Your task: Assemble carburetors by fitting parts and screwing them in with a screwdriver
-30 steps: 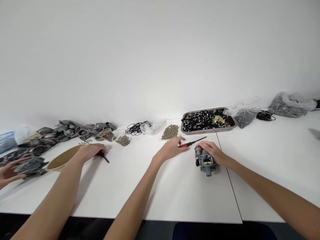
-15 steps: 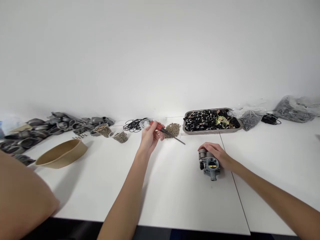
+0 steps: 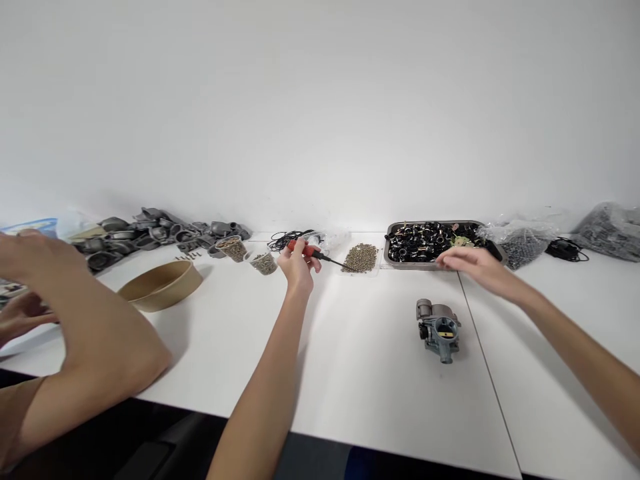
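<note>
My left hand is closed around the red handle of a screwdriver, whose dark shaft points right over a pile of small brass-coloured parts. My right hand is off the table at the front edge of a grey-brown tray full of black and metal parts. Its fingers are stretched out, and nothing shows in them. Below that hand, a grey metal carburetor stands untouched on the white table, its round bore facing me.
At left, another person's arm reaches in beside a tan oval bowl. Grey metal castings lie behind it, near two tipped plastic cups of small parts. Black rings, plastic bags of parts and a black bundle line the wall.
My right hand has let go of the carburetor and moved up to the tray. The left hand still holds the screwdriver. The view has shifted, and more of the other person's arm shows.
</note>
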A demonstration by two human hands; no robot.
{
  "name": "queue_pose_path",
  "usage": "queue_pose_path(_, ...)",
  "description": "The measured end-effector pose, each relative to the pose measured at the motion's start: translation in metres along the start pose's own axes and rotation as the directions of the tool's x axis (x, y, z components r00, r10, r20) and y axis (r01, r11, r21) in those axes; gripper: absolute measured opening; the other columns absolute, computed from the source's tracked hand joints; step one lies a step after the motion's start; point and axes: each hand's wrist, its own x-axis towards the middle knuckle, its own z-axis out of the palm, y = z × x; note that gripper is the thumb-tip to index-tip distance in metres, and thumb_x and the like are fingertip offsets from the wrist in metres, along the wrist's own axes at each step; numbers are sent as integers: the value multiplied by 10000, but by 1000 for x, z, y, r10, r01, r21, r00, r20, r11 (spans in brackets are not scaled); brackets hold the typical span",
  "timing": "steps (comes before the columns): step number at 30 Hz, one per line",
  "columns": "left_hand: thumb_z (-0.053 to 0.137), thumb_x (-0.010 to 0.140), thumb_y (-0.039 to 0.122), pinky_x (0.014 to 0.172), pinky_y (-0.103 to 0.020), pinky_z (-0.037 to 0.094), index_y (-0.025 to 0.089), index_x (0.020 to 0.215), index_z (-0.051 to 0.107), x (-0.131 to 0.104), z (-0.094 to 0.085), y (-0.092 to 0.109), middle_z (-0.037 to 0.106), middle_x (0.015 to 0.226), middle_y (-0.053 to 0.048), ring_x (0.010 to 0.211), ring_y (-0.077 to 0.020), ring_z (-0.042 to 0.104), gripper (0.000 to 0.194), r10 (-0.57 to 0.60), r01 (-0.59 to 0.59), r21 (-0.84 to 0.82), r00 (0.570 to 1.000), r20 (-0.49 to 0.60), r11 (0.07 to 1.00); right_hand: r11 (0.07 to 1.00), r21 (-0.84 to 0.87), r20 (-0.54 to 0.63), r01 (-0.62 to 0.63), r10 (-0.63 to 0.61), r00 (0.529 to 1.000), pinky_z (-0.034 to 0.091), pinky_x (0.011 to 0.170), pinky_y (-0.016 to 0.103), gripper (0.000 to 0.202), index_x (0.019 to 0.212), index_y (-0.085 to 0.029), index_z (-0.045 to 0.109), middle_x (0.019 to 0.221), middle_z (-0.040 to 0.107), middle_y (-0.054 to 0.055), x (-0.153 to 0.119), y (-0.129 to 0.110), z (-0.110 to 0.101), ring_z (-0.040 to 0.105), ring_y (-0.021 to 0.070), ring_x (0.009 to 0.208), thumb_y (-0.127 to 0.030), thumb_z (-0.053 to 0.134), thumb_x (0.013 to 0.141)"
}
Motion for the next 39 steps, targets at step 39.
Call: queue_pose_path(39, 575, 674, 318, 305, -239, 299, 177, 740, 466, 3, -4, -10, 629, 557, -9, 273, -112, 413, 190, -13, 23, 139, 997, -72, 990, 967, -237, 49, -98, 112, 992, 497, 599, 263, 234, 899, -154, 764, 800, 712, 82, 29, -12, -59, 642, 155, 675, -350, 715, 781)
